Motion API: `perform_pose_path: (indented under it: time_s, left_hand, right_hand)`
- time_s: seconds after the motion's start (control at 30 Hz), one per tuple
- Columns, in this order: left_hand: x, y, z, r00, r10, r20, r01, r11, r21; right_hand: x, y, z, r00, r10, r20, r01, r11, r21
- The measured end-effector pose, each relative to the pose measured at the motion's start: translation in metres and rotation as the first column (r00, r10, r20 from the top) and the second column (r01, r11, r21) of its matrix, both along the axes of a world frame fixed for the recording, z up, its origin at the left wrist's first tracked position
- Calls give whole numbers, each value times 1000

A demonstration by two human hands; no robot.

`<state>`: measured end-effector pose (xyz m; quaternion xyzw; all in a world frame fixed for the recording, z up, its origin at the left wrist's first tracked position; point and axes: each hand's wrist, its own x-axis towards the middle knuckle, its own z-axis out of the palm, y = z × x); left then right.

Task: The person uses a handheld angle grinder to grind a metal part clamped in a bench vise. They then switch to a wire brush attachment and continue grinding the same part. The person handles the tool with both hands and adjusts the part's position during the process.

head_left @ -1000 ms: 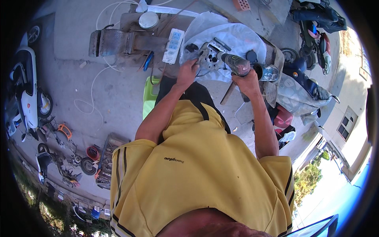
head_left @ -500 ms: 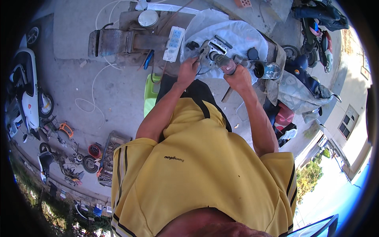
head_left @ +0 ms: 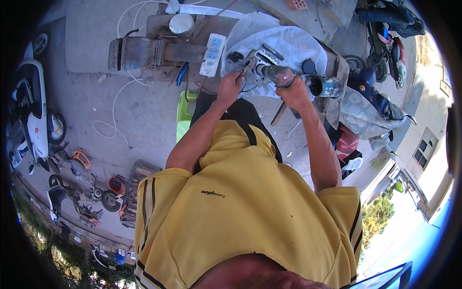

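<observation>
My right hand (head_left: 294,91) is wrapped around the dark body of a hand-held power tool (head_left: 276,74), which lies over a white plastic sheet (head_left: 293,43) on the workbench. At the tool's metal front end my left hand (head_left: 230,85) pinches a small part with its fingers closed; the part itself is too small to make out. A black round piece (head_left: 308,66) and a worn metal can (head_left: 328,86) lie just right of the tool.
A white power strip (head_left: 213,48), a rusty vise (head_left: 139,52), a round lid (head_left: 181,23) and a blue-handled tool (head_left: 181,73) sit on the bench. A green stool (head_left: 185,108) stands below. White cable loops over the concrete. Scooters (head_left: 36,120) and tool clutter line the left; a covered scooter (head_left: 365,103) stands right.
My right hand has slid the power tool leftward toward my left hand, so both hands now meet at the tool over the white sheet. My left hand stayed about in place.
</observation>
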<state>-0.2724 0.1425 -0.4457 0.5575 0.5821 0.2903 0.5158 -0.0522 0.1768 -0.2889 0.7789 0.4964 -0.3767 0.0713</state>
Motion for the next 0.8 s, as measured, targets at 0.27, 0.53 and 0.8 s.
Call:
perform_pose_path:
  time_s: [0.27,0.53,0.8]
  left_hand:
    - [0,3,0,1000,-6,13,6,1000,-20]
    - [0,2,1,1000,-15,-23,15,1000,-14]
    - [0,4,0,999,-40,-17,39,998,-58]
  right_hand:
    - [4,18,11,989,-56,-136,45,995,-86]
    - [21,31,40,997,-22,-73,29,995,95]
    - [33,-37,27,787,-407,-464,519,843,140]
